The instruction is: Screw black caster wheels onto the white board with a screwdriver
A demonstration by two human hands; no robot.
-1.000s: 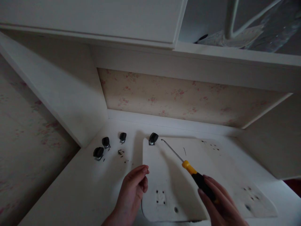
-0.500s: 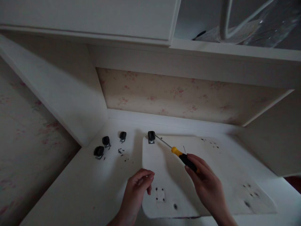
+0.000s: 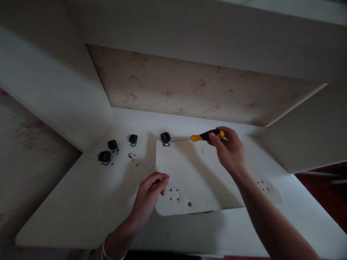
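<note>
My right hand [image 3: 229,150] grips a yellow and black screwdriver [image 3: 208,135] by its handle, the shaft nearly level and pointing left. Its tip is close beside a black caster wheel [image 3: 165,138] on a metal plate, at the far left corner of a white board [image 3: 187,173]. A small dark bit shows at the tip; whether it is a screw, I cannot tell. Over the board's left edge, my left hand [image 3: 150,191] is closed with thumb and fingertips pinched together. What they hold, if anything, is hidden.
Three more casters stand on the white worktop to the left, one of them a black caster [image 3: 133,139]. Several dark screws [image 3: 131,156] lie near it. The board has screw holes [image 3: 174,195] near its corner. White side panels and a low cabinet overhead [image 3: 189,32] enclose the space.
My right hand has moved up and away from me, swinging the screwdriver from a slant to nearly level. My left hand keeps its pinch. The view has tipped downward.
</note>
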